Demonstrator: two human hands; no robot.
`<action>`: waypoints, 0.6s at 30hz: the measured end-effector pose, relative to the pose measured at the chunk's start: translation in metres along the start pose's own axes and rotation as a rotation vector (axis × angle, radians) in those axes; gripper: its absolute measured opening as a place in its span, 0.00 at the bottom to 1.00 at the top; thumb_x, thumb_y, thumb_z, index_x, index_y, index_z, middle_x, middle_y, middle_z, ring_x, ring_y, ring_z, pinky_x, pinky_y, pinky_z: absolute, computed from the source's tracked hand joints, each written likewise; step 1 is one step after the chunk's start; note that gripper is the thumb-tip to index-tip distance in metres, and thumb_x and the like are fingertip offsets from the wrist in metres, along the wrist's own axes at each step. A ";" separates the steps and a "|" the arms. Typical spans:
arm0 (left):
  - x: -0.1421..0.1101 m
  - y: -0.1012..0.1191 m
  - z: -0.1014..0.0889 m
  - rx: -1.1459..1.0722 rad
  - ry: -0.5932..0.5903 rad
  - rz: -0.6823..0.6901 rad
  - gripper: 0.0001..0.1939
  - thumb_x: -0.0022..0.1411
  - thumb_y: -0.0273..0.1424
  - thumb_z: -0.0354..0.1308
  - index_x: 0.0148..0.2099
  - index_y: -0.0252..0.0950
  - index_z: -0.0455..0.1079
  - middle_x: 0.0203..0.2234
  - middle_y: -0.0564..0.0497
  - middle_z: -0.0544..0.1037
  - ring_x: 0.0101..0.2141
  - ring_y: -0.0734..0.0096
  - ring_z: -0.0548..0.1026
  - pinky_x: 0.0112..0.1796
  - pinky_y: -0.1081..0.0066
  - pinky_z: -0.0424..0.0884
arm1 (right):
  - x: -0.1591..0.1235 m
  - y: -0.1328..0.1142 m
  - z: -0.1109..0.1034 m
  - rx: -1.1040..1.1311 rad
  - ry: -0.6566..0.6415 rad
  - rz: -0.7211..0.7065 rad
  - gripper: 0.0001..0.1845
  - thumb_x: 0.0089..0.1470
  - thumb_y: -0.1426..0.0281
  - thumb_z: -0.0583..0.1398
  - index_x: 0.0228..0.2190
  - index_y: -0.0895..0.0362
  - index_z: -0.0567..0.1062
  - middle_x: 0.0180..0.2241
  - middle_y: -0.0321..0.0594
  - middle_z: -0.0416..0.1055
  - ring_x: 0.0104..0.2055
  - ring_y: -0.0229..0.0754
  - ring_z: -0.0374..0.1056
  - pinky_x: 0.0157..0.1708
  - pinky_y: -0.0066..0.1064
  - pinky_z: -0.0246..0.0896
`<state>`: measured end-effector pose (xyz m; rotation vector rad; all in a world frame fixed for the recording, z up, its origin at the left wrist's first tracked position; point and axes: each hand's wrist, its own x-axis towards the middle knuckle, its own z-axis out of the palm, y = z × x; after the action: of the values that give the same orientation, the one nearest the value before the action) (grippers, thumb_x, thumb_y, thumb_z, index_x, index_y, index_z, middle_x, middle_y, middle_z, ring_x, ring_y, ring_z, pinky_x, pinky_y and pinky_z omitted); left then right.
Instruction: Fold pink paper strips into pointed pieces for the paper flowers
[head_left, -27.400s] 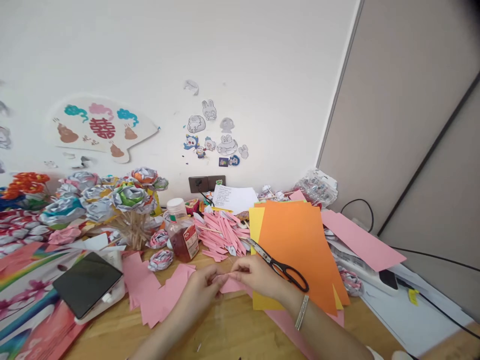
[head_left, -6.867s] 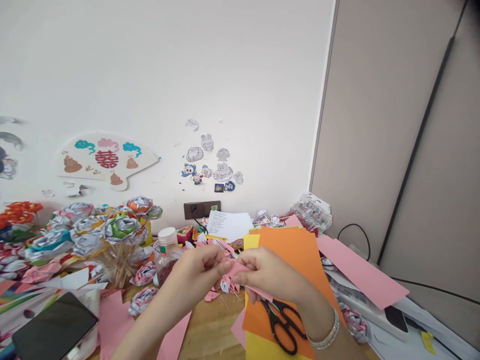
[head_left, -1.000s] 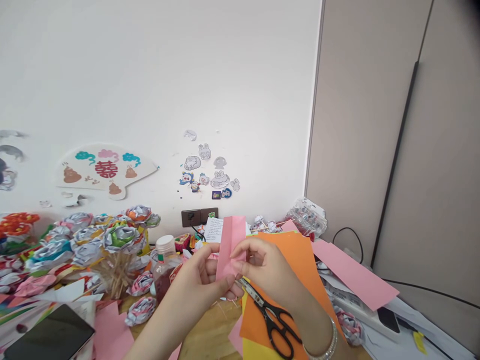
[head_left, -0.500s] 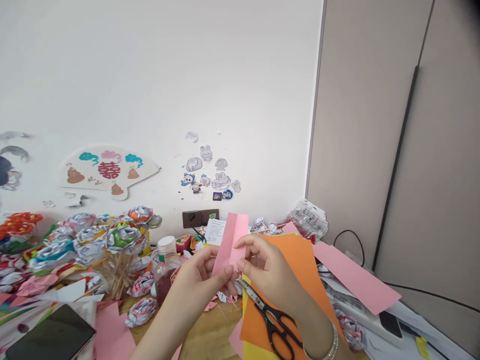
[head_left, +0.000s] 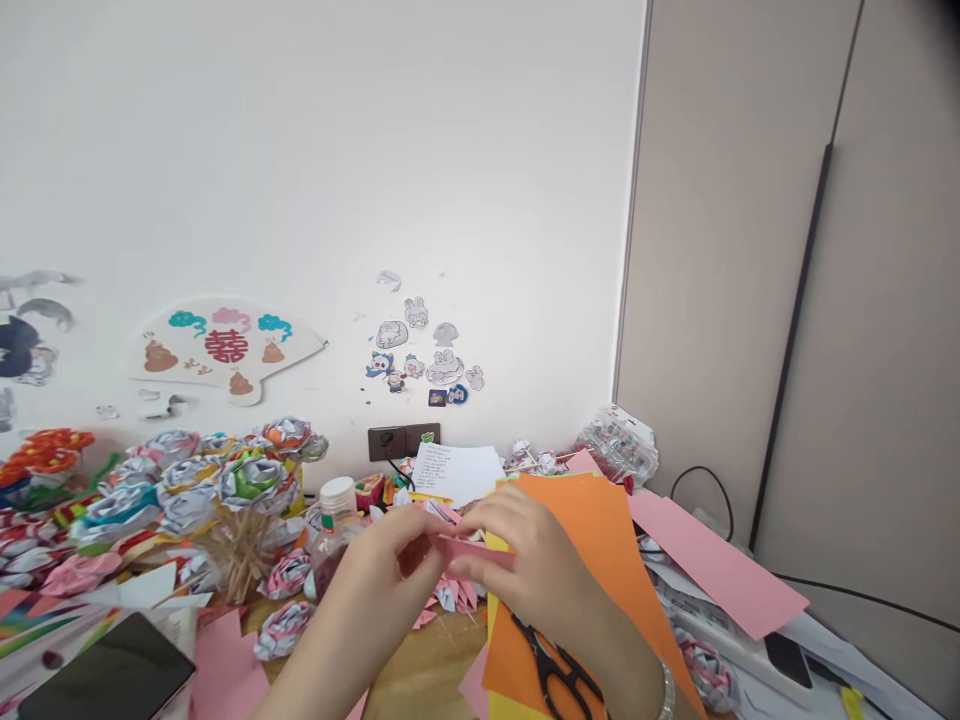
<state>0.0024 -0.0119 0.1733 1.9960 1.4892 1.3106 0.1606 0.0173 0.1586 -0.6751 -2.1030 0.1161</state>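
Both hands hold a pink folded paper strip (head_left: 474, 549) above the desk, seen nearly edge-on and partly hidden by fingers. My left hand (head_left: 397, 560) closes on its left end, thumb and fingers pinching it. My right hand (head_left: 521, 545) grips the right part, fingers over the top and thumb beneath. Under my right wrist, black-handled scissors (head_left: 559, 670) lie on an orange sheet (head_left: 592, 530); my hand covers their blades. Pink paper scraps (head_left: 459, 594) lie on the desk below the hands.
Crumpled-paper flowers (head_left: 255, 480) crowd the left side. A bottle with a white cap (head_left: 337, 500) stands left of the hands. A dark tablet or phone (head_left: 101, 675) lies front left. A handwritten sheet (head_left: 461, 472) rests by the wall. Pink paper (head_left: 720, 565) and a black cable (head_left: 862, 598) are at right.
The pink paper stood upright with a crease showing; now it is tipped down nearly flat between the hands. My fingers have closed in over it, and the handwritten sheet behind is uncovered.
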 end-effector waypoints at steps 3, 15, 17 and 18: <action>0.001 0.003 0.003 -0.028 0.028 -0.028 0.06 0.50 0.32 0.53 0.29 0.37 0.70 0.19 0.53 0.73 0.23 0.68 0.69 0.23 0.74 0.63 | 0.001 0.001 0.009 0.108 0.013 0.144 0.10 0.55 0.68 0.52 0.27 0.56 0.72 0.24 0.36 0.69 0.27 0.36 0.63 0.27 0.27 0.56; 0.001 -0.003 0.002 -0.359 -0.209 -0.135 0.13 0.54 0.38 0.51 0.23 0.36 0.62 0.16 0.57 0.65 0.20 0.73 0.69 0.22 0.75 0.66 | 0.001 0.004 0.010 0.571 0.085 0.363 0.07 0.51 0.68 0.54 0.33 0.57 0.69 0.20 0.32 0.64 0.23 0.32 0.58 0.21 0.21 0.52; 0.001 -0.002 0.003 -0.347 -0.166 -0.133 0.13 0.54 0.39 0.51 0.24 0.36 0.63 0.17 0.56 0.65 0.21 0.74 0.67 0.22 0.76 0.65 | 0.001 0.003 0.010 0.609 0.066 0.355 0.07 0.52 0.67 0.54 0.33 0.57 0.67 0.17 0.29 0.59 0.20 0.31 0.54 0.18 0.21 0.48; 0.001 -0.001 0.004 -0.331 -0.137 -0.123 0.13 0.54 0.40 0.51 0.25 0.36 0.64 0.18 0.56 0.65 0.21 0.74 0.66 0.22 0.77 0.64 | 0.001 0.003 0.011 0.605 0.063 0.346 0.07 0.52 0.66 0.54 0.33 0.57 0.67 0.16 0.28 0.56 0.19 0.30 0.52 0.17 0.20 0.46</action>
<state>0.0049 -0.0089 0.1708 1.7186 1.2213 1.2492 0.1531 0.0219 0.1521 -0.6448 -1.7361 0.8720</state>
